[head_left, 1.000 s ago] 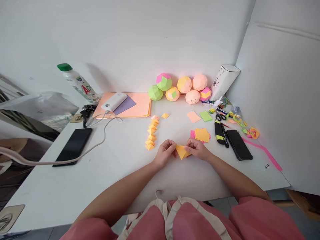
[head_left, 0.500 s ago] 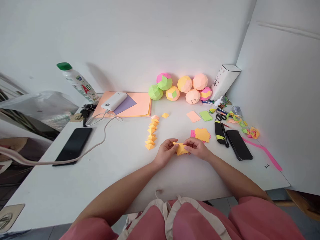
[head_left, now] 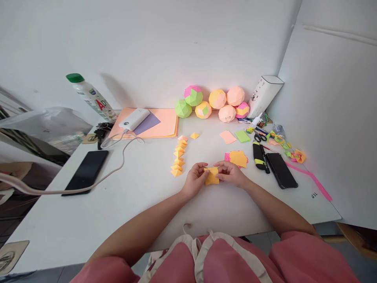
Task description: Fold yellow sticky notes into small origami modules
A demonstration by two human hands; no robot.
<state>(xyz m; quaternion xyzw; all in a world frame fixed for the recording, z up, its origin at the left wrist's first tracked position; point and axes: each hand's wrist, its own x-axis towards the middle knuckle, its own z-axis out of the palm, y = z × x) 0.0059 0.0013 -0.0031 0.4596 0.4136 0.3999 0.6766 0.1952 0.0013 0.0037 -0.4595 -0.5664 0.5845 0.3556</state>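
Note:
My left hand [head_left: 194, 179] and my right hand [head_left: 232, 173] both pinch a small folded orange paper [head_left: 212, 176] just above the white table [head_left: 147, 184]. The paper looks squarish between my fingertips. A row of several folded orange paper pieces [head_left: 178, 156] lies just left of my left hand. A small stack of orange and pink paper squares [head_left: 237, 158] lies close behind my right hand.
Several paper balls [head_left: 212, 103] sit at the back by the wall, next to a white box [head_left: 263, 96]. A phone [head_left: 281, 170], marker [head_left: 259, 156] and scissors [head_left: 260, 137] lie to the right. On the left are a black phone [head_left: 87, 171], power bank [head_left: 134, 119] with cable, and a bottle [head_left: 90, 97].
The orange paper went from a downward-pointing triangle to a smaller squarish shape as my fingers folded it. Both hands drew slightly closer together.

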